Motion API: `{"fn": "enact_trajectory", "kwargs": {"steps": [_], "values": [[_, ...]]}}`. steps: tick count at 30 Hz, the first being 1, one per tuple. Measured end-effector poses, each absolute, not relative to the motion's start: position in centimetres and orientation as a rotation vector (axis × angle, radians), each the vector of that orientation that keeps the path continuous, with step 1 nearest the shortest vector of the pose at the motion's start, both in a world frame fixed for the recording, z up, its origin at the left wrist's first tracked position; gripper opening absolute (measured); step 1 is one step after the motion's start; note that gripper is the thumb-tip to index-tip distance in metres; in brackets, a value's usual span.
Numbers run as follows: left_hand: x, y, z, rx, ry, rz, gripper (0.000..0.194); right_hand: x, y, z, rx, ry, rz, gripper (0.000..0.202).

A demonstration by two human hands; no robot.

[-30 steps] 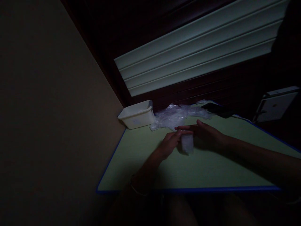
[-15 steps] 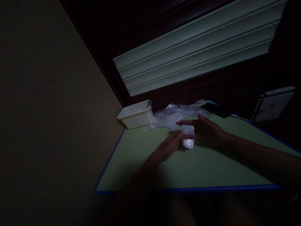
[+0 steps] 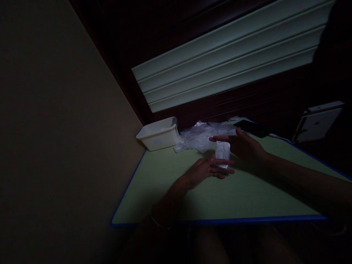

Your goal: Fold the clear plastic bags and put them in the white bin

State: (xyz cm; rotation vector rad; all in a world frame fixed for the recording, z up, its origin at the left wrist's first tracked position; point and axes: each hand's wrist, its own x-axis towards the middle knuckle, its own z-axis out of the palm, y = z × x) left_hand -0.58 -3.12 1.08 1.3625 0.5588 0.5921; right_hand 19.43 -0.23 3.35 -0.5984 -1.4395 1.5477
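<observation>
A small oblong packet in shiny clear or whitish plastic is held above the table between my two hands; what is inside cannot be made out. My left hand grips its lower end, one finger lying across the front and the others stretched below it. From the right, my right hand holds the packet's upper part, with a finger reaching behind its top edge and the thumb raised. Dim light hides some of the fingers. Just beyond the hands lies a spread of crumpled clear plastic bags.
A white plastic bin stands at the table's back left corner, by the wall. The pale green table has a blue edge. A dark flat item lies at the back right. Beyond the right edge is a white tablet-like object.
Both hands have shifted the packet slightly up and to the right. My left hand's lower fingers now show spread below the packet.
</observation>
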Motion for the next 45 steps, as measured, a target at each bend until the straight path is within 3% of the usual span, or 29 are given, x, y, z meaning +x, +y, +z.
{"fn": "enact_trajectory", "kwargs": {"steps": [8,16,27,33,39,45], "values": [[-0.5,-3.3,1.3,1.358,0.547,0.576,0.064,19.9,0.3,3.2,-0.568,-1.444,1.492,0.065],[-0.8,-3.1,0.9,1.33,0.526,0.716,0.053,20.1,0.8,3.0,-0.588,-1.418,1.502,0.066],[-0.7,-2.8,1.0,1.288,0.602,0.885,0.062,17.4,-1.4,1.8,-0.415,-1.295,1.995,0.067],[-0.6,-3.0,0.9,1.333,0.563,0.843,0.056,18.0,-1.2,2.2,-0.454,-1.327,2.016,0.072],[-0.6,-3.1,0.9,1.362,0.57,0.77,0.063,18.6,-0.8,2.6,-0.448,-1.282,1.977,0.073],[-0.6,-3.2,0.9,1.364,0.484,0.751,0.053,19.0,-0.6,3.2,-0.52,-1.229,1.903,0.07]]}}
